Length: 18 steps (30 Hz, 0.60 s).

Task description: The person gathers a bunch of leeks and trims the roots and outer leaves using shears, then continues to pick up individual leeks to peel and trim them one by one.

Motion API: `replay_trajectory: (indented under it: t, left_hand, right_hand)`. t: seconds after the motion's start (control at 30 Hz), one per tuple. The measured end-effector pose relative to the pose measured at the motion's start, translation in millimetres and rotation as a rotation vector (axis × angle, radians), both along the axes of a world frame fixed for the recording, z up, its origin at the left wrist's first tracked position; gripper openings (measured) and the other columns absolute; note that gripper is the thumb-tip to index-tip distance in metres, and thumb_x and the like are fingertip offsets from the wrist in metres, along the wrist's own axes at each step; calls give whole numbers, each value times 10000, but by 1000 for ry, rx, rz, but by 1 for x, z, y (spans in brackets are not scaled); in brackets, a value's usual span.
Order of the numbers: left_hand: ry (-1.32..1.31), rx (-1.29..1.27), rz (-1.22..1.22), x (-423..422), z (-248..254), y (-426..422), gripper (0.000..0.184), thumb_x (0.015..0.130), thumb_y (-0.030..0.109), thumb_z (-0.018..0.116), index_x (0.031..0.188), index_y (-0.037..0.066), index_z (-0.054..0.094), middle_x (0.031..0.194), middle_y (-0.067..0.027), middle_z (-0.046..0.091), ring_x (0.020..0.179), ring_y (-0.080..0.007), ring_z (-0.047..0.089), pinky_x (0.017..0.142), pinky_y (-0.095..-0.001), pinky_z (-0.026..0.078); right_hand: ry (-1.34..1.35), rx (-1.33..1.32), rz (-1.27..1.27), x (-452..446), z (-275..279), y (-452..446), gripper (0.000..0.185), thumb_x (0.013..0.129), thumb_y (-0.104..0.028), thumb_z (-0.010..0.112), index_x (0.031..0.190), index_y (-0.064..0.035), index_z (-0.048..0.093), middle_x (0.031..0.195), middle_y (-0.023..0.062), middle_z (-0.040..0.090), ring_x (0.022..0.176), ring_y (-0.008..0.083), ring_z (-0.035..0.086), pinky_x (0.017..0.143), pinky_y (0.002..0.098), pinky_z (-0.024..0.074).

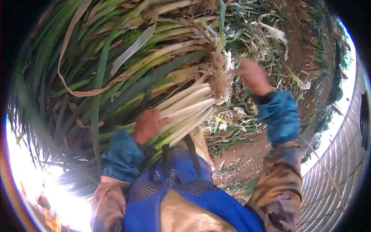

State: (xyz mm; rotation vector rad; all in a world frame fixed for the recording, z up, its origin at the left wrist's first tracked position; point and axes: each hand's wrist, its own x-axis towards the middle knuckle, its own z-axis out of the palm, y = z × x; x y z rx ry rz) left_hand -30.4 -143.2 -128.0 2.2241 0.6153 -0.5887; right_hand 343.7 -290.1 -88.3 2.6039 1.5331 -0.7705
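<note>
- Clock read from frame centre, 12 at top.
- Leeks (193,108): bare white stalks at centre, fanned, root ends toward 1.
- Left hand (147,125), 9 o'clock: laid over the stalks, thumb spread. Can't tell if the grip closes underneath. If it only presses, slick stalks could roll apart or slide toward 6.
- Right hand (254,76), 2 o'clock: blurred, near the roots (219,73); can't tell if the grip is together or apart. A hard tug there could snap a stalk or drag neighbours out of line.
- Long dry leaf (79,94), 9 to 10: looped across the greens; might snag when stalks shift.
- Peeled scraps (266,42) near 1 to 2, soil (243,149) at 4: a dropped stalk could pick up dirt.
- Vest (174,193), 6 o'clock: its dark straps lie close to the lower stalks; could catch one.
</note>
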Motion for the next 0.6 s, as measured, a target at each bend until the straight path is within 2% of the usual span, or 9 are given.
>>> replay_trajectory:
  t: [0.07, 0.1, 0.13, 0.23, 0.33, 0.37, 0.43, 0.53, 0.6]
  left_hand:
    - [-3, 16, -30, -2, 0, -2, 421, 800, 445, 573, 850, 29, 525, 816, -179, 573, 817, -360, 557, 692, -465, 452]
    - [1, 4, -31, -2, 1, -3, 420, 800, 444, 574, 853, 30, 523, 821, -179, 571, 814, -361, 556, 690, -467, 451]
    - [4, -5, -31, -2, 2, -2, 418, 799, 442, 575, 856, 31, 521, 826, -179, 570, 812, -361, 555, 688, -470, 449]
    - [-26, -39, -1, -8, 3, -8, 416, 792, 440, 581, 859, 35, 514, 832, -175, 563, 808, -362, 551, 680, -470, 448]
    - [-78, -39, 6, -8, 2, -6, 410, 785, 434, 590, 854, 38, 508, 824, -168, 557, 804, -360, 546, 670, -465, 446]
    - [-84, -41, 6, -10, 0, -6, 408, 783, 431, 592, 852, 38, 506, 819, -165, 555, 803, -358, 544, 667, -463, 446]
    - [-106, -32, 16, -12, 5, -7, 399, 783, 423, 595, 848, 39, 505, 814, -162, 553, 799, -357, 542, 666, -463, 443]
    - [-118, -44, 4, -7, 10, -7, 388, 782, 412, 598, 845, 41, 505, 804, -159, 551, 793, -352, 540, 673, -462, 440]
    - [-111, -63, -1, -4, 11, -6, 382, 782, 406, 600, 845, 41, 506, 808, -156, 551, 801, -348, 539, 687, -461, 439]
  right_hand:
    - [213, -150, 157, -70, -48, 25, 376, 751, -407, 619, 885, -56, 637, 882, 128, 622, 822, 319, 608, 677, 442, 476]
    - [190, -199, 245, -97, -73, 26, 284, 751, -359, 605, 765, -75, 623, 788, 146, 619, 772, 326, 614, 640, 432, 475]
    - [213, 144, 226, -110, -83, 21, 200, 748, -264, 577, 689, -76, 611, 744, 150, 630, 724, 337, 624, 620, 430, 482]
    - [245, -208, 353, -85, -88, 5, 155, 744, -200, 547, 705, -72, 626, 713, 142, 633, 681, 339, 626, 600, 442, 483]
    - [-225, -354, 291, 18, -94, -33, 119, 736, -188, 548, 745, -121, 646, 701, 118, 632, 641, 296, 633, 551, 405, 492]
    - [-277, -245, 188, 43, -76, -37, 127, 737, -151, 545, 801, -134, 653, 706, 111, 631, 653, 292, 635, 557, 395, 500]
    - [-439, -329, 137, 66, -44, -32, 119, 762, -153, 529, 854, -109, 591, 719, 110, 613, 682, 297, 623, 549, 404, 489]
    - [-309, 358, 244, 30, -46, 6, 93, 760, -135, 527, 840, -101, 561, 775, 99, 612, 709, 287, 615, 579, 373, 493]
    - [-70, 3, 306, -36, -59, 37, 152, 777, -169, 542, 896, -79, 572, 821, 126, 601, 733, 319, 588, 601, 405, 480]
